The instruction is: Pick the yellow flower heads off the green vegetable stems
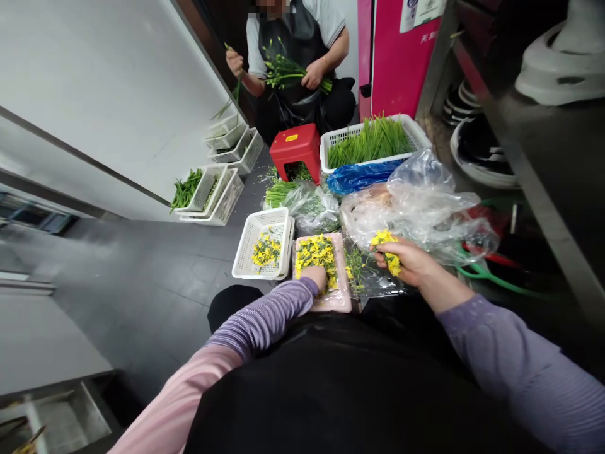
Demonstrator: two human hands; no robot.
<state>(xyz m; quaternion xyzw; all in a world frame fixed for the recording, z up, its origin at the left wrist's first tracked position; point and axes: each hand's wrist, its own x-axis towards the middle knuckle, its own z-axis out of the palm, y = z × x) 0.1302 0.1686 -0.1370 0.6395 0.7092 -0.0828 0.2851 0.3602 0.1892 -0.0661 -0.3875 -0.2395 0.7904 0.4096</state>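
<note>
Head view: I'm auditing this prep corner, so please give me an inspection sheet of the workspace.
Surface: grey tiled floor, used as the work area.
Job's things: yellow flowers in a pink tray; more in a white basket.
Clutter: clear bags, blue bag, red stool, basket of green stalks.
Hands: left hand in the pink tray; right hand holds a flower sprig.
Cables: green hose at right.
Surroundings: a person opposite bunching stalks; stacked bowls.

Glossy crinkled plastic bag (425,202), perforated plastic basket (246,243) (white), matt grey floor tiles (155,284)
</note>
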